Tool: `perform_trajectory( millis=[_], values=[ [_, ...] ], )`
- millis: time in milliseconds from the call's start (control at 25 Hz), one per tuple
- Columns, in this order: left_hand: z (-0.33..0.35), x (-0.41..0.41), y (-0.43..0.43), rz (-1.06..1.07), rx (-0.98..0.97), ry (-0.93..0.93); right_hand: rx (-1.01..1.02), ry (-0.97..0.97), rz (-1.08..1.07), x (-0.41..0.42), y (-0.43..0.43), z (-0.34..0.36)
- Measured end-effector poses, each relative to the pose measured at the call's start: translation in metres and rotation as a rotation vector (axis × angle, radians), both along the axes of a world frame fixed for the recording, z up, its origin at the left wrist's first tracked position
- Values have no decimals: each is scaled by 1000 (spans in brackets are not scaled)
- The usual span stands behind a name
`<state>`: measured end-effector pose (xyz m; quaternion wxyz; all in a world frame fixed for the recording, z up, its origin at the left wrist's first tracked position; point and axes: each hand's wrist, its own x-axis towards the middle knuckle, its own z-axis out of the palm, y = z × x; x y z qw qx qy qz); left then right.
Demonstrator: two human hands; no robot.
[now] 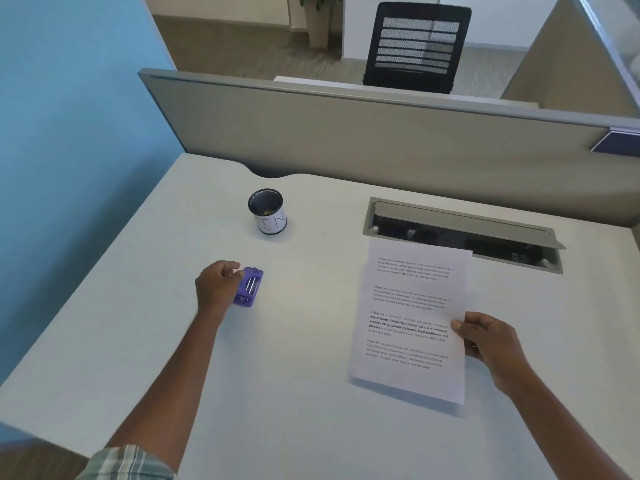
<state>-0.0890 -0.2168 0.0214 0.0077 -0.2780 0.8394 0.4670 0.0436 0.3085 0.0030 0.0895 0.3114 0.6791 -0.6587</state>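
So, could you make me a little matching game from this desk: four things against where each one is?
Things:
1 purple tool
2 printed sheet
3 mesh cup
4 black chair

Places:
A beyond the partition
B pinched by the right hand
C standing alone on the desk
D gripped by the left hand

Pairs: 1-D, 2-B, 3-C, 4-A.

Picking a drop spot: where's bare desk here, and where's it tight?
Bare: desk between purple device and sheet, running to the near edge. Crowded: right rear, where the sheet meets the open cable tray; pen cup sits left rear.
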Motion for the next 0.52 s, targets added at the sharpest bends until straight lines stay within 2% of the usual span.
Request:
perform_trajectory(
  millis=[200,520],
  values=[
    [-15,-15,-16,38,286,-156,4,0,3,-1,2,-1],
    [-24,-22,-18,44,365,-160,-14,-8,-20,-1,0,-7]
  ],
)
